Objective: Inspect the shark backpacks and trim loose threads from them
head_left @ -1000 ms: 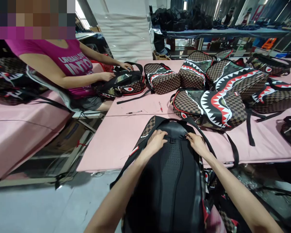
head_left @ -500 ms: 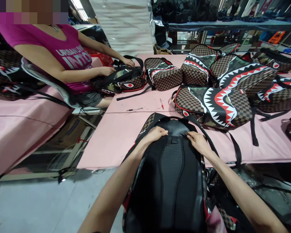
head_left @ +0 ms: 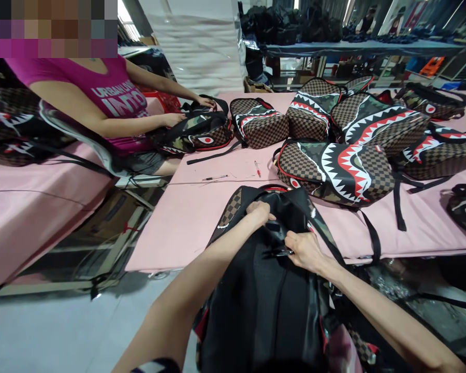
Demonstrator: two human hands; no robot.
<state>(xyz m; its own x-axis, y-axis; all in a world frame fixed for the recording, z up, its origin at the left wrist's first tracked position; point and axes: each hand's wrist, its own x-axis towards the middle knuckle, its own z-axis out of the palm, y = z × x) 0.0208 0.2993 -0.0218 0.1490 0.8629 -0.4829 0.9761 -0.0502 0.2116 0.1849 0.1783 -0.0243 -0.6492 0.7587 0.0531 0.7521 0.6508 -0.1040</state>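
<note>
A backpack [head_left: 252,300] lies before me with its black padded back facing up, its top end on the pink table and its lower part toward my body. My left hand [head_left: 259,212] is closed on black material near the backpack's top; its fingertips are partly hidden. Lower and to the right, my right hand [head_left: 305,251] is closed around a small dark pointed tool [head_left: 282,253], which sticks out leftward over the back panel. Between both hands the black material is bunched up. The checkered and camouflage front shows along the backpack's sides.
Several shark-mouth backpacks [head_left: 353,176] stand on the pink table [head_left: 159,228] to the right and behind. A black pen [head_left: 215,178] and a red pen [head_left: 257,169] lie beyond my backpack. At the left, a co-worker in a magenta shirt [head_left: 112,98] handles another backpack [head_left: 202,132].
My right hand has come down and inward, and the dark tool now shows clearly. My left hand has shifted slightly right. The backpack's top material has become bunched.
</note>
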